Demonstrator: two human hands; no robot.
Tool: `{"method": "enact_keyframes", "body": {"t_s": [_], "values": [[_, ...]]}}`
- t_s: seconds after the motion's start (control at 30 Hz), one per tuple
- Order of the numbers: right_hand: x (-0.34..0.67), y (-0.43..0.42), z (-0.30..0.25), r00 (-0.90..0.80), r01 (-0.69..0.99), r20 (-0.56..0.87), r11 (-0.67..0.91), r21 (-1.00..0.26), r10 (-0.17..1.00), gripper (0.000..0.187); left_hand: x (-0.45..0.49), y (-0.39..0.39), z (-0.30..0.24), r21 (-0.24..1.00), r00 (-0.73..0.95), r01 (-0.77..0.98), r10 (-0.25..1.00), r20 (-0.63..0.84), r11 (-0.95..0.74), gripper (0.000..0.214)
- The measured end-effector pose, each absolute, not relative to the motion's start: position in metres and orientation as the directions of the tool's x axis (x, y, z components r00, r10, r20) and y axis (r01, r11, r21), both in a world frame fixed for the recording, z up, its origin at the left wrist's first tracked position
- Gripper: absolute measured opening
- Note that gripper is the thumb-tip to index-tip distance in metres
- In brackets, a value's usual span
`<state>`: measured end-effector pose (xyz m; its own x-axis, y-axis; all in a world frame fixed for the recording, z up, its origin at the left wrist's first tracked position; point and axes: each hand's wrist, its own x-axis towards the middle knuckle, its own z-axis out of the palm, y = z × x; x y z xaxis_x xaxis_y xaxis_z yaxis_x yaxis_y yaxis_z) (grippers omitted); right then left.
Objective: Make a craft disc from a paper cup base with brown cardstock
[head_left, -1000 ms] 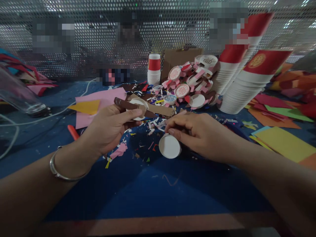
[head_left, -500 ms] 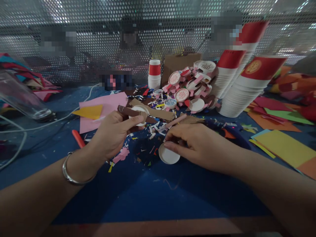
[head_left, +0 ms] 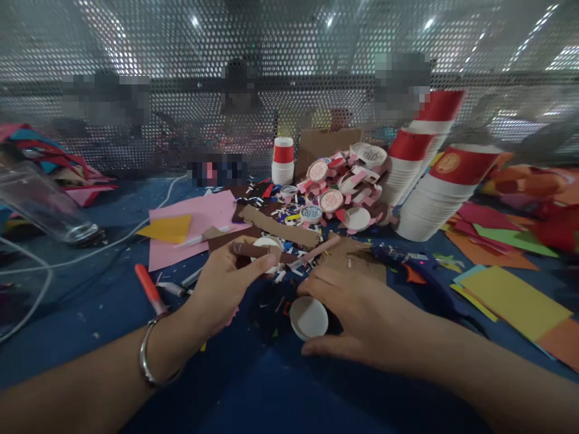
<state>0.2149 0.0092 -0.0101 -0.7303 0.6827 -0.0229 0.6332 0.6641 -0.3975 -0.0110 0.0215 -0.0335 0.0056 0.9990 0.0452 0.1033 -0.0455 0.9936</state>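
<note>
My left hand (head_left: 222, 288) is closed on a white paper-cup piece with brown paper strips (head_left: 262, 251) stuck across it, held just above the blue table (head_left: 253, 392). My right hand (head_left: 357, 313) curls around a white paper cup (head_left: 309, 317) lying on its side, its open mouth towards me. Thumb and fingers press the cup's sides. Small coloured paper scraps (head_left: 271, 301) litter the table between the two hands.
Stacks of red-and-white cups (head_left: 434, 187) lean at the right. A pile of decorated cup pieces (head_left: 344, 187) lies behind. Pink paper (head_left: 194, 232), a red marker (head_left: 148, 289), coloured sheets (head_left: 511, 295), a clear glass (head_left: 43, 205) and a perforated screen (head_left: 181, 72) surround them.
The view has tilted up, so both hands sit lower in the picture. My right hand has rolled the white cup so its mouth faces me more.
</note>
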Motion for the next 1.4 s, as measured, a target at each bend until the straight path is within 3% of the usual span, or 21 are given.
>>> {"method": "enact_keyframes", "body": {"t_s": [0.2, 0.4, 0.53, 1.0, 1.27, 1.4], "values": [[0.214, 0.008, -0.009, -0.746, 0.577, 0.027, 0.666, -0.474, 0.665, 0.041, -0.013, 0.021, -0.036, 0.993, 0.073, 0.112, 0.997, 0.022, -0.03, 0.019], [0.214, 0.007, -0.003, -0.614, 0.468, 0.364, 0.695, -0.547, 0.7, 0.044, -0.009, 0.017, -0.027, 0.991, 0.106, 0.132, 0.994, -0.032, 0.017, 0.017], [0.212, 0.01, -0.006, -0.53, 0.442, 0.433, 0.673, -0.593, 0.729, 0.046, -0.005, 0.012, -0.022, 0.986, 0.131, 0.168, 0.991, -0.026, 0.003, 0.023], [0.206, 0.015, -0.015, -0.534, 0.48, 0.394, 0.652, -0.587, 0.748, 0.041, 0.004, 0.001, -0.025, 0.993, 0.209, 0.092, 0.974, -0.086, 0.068, 0.023], [0.208, 0.017, -0.011, -0.539, 0.451, 0.347, 0.611, -0.651, 0.768, 0.044, -0.003, 0.0, -0.031, 0.976, 0.4, -0.063, 0.901, -0.168, 0.21, 0.035], [0.208, 0.017, -0.008, -0.538, 0.426, 0.335, 0.593, -0.684, 0.773, 0.04, -0.004, 0.0, -0.026, 0.957, 0.472, -0.165, 0.871, -0.137, 0.24, 0.033]]}}
